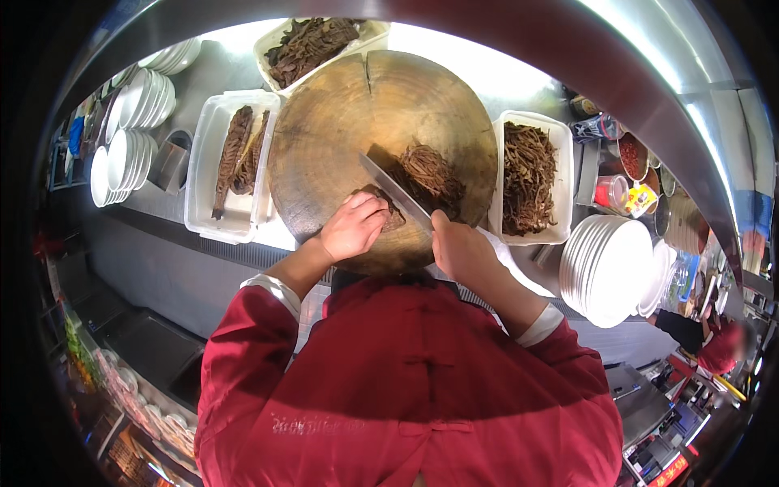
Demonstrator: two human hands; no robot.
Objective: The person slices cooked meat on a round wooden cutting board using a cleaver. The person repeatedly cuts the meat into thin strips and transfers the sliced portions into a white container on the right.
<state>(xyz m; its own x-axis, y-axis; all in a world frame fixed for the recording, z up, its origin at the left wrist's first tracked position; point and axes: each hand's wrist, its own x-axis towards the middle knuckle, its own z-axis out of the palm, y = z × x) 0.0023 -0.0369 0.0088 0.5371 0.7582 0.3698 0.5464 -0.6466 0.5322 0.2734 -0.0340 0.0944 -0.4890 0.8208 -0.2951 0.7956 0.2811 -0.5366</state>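
Observation:
On a round wooden chopping block (328, 140), my left hand (355, 226) presses down on a piece of dark brown cooked meat (394, 218) with its fingers bent. My right hand (457, 246) grips the handle end of a cleaver (398, 193), whose blade slants across the block just right of that meat. Beyond the blade lies a heap of thinly sliced brown meat (429, 170). How far the edge has cut in is hidden.
A clear plastic tub (201, 182) with whole meat pieces stands left. A white tub (566, 201) of shreds sits right, another meat tub (383, 38) behind. Plate stacks (599, 268) flank the counter; seasoning containers (633, 155) stand right. A person (721, 347) works far right.

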